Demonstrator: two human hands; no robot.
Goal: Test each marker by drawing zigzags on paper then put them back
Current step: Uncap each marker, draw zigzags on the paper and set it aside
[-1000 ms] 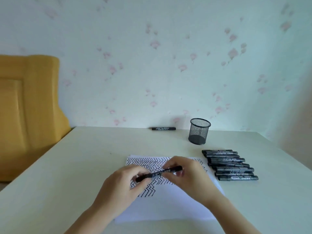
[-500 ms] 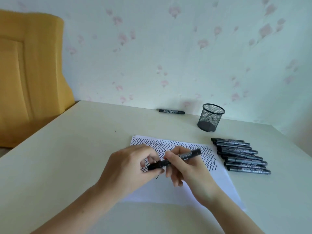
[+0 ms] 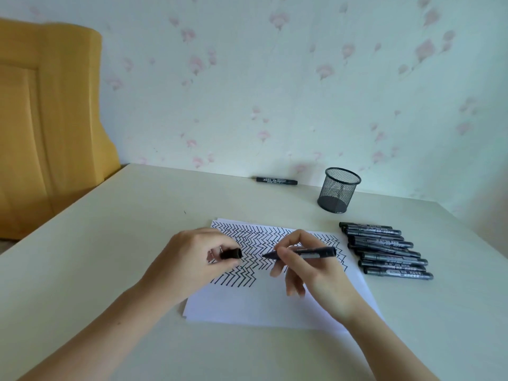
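Here, an uncapped marker (image 3: 308, 252) is pinched in the right hand (image 3: 316, 273) above the zigzag-covered paper (image 3: 275, 306) near the table's (image 3: 110, 243) front edge. Its cap (image 3: 231, 254) is gripped by the left hand (image 3: 189, 262). A row of markers (image 3: 384, 251) lies toward the right edge, beside a mesh cup (image 3: 339, 189).

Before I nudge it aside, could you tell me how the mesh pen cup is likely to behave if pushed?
The mesh pen cup looks empty, so it is probably light and should slide easily on the smooth table. It stands upright and taller than wide, so a push near the rim might tip it; once on its side, the round wall would likely roll.
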